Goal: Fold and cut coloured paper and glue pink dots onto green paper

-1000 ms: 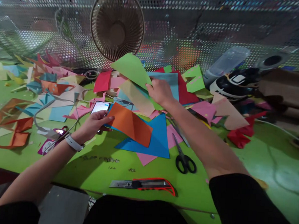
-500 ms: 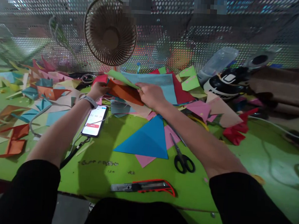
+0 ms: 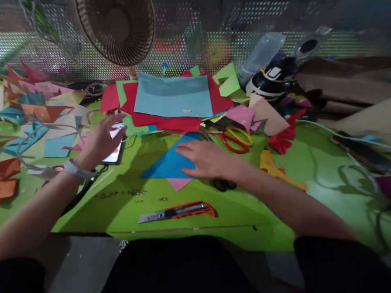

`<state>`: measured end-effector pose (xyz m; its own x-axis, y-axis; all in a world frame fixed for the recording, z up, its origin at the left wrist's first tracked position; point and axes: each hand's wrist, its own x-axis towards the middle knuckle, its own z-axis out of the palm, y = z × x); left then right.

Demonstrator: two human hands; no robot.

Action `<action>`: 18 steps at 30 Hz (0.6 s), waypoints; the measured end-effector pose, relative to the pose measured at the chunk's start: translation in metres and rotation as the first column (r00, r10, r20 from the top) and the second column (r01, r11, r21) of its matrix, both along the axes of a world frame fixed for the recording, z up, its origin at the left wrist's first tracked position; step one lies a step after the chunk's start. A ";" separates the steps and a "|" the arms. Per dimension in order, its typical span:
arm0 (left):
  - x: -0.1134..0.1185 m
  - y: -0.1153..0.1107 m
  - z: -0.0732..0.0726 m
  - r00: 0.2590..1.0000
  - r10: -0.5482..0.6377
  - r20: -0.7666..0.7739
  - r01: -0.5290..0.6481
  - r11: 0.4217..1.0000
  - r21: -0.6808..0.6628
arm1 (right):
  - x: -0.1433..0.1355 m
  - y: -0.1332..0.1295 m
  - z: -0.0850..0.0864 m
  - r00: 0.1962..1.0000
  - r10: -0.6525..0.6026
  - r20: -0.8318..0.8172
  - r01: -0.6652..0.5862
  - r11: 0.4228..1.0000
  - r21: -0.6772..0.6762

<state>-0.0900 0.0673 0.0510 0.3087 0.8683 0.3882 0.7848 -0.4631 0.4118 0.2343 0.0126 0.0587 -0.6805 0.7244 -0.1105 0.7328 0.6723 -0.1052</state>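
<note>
My right hand point(image 3: 206, 159) is over a blue paper triangle point(image 3: 165, 163), fingers stretched out with nothing held; whether they touch the paper I cannot tell. Under the triangle, a corner of pink paper point(image 3: 178, 184) shows. My left hand point(image 3: 104, 139), empty and with its fingers apart, hovers over a phone point(image 3: 115, 155) and hides part of the screen. Beyond both hands lies a stack of coloured sheets, a light blue sheet point(image 3: 173, 95) on top of red paper point(image 3: 173, 122). Black scissor handles point(image 3: 224, 184) show partly beneath my right wrist.
A utility knife point(image 3: 177, 211) lies near the front edge. Folded paper shapes point(image 3: 46, 111) crowd the left side. At the back stand a fan point(image 3: 115, 26) and a clear bottle point(image 3: 262, 56). Red and yellow scissor handles point(image 3: 237, 140) and a yellow tool point(image 3: 276, 171) are on the right.
Both hands have let go of the orange and green papers and come back nearer. My right hand has moved onto the blue triangle, my left hand over the phone. The camera view has shifted.
</note>
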 end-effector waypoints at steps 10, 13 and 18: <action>0.062 -0.071 -0.038 0.840 -0.513 -0.178 0.462 0.847 -0.263 | 0.001 -0.037 -0.024 0.977 -0.052 0.206 0.049 0.999 0.021; 0.065 -0.071 -0.040 0.825 -0.522 -0.215 0.478 0.849 -0.225 | 0.005 -0.034 -0.024 0.993 -0.060 0.101 0.055 0.997 0.050; 0.066 -0.072 -0.040 0.880 -0.428 -0.204 0.411 0.903 -0.121 | 0.013 -0.031 -0.027 0.976 -0.024 -0.215 0.065 0.981 0.185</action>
<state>-0.0242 -0.0044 0.0112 0.7205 0.6612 0.2090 0.5976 -0.7449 0.2966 0.2475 -0.0180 0.0319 -0.6398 0.7485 0.1742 0.7376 0.6618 -0.1343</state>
